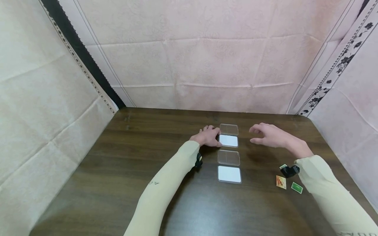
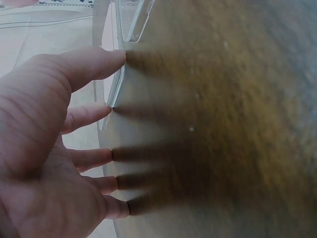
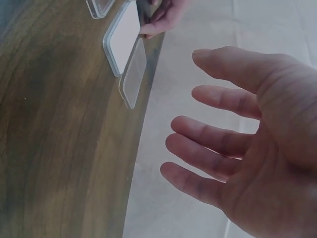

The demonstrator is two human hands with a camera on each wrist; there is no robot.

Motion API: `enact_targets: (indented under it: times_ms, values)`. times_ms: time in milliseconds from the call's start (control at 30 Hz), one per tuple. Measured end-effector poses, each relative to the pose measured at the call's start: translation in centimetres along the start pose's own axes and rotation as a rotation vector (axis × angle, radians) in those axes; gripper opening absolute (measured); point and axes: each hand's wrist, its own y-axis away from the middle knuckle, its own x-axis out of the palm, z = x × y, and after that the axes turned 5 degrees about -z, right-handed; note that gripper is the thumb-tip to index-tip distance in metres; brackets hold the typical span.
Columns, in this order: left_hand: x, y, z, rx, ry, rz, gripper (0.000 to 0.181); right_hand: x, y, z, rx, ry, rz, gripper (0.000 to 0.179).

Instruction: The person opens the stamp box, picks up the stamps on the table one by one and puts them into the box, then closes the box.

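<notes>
In the head view, my left hand (image 1: 209,136) lies at the left side of the far flat clear case, which has a white insert (image 1: 228,140). Its thumb (image 2: 99,64) and index finger touch or nearly touch the case's edge; the other fingertips meet the tabletop. Behind that case lies a clear lid-like panel (image 1: 228,129). My right hand (image 1: 273,135) hovers to the right of the case, fingers apart and holding nothing. Nearer to me are a second clear panel (image 1: 228,157) and a second case with a white insert (image 1: 229,174).
On the right of the brown wooden table (image 1: 118,183) lie small stamp-like pieces: an orange one (image 1: 281,182), a green one (image 1: 296,187) and another (image 1: 283,166) partly hidden by the right wrist camera (image 1: 290,171). Pale cloth (image 1: 206,65) hangs behind the table and at both sides.
</notes>
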Motion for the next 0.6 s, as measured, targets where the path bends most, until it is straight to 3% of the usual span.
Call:
enact_targets:
  times_ms: [600]
  values:
    - [-0.2,0.2,-0.2,-0.010,0.004,-0.003,0.053,0.1,2.1,-1.8,0.111,-0.052,-0.025,0.047]
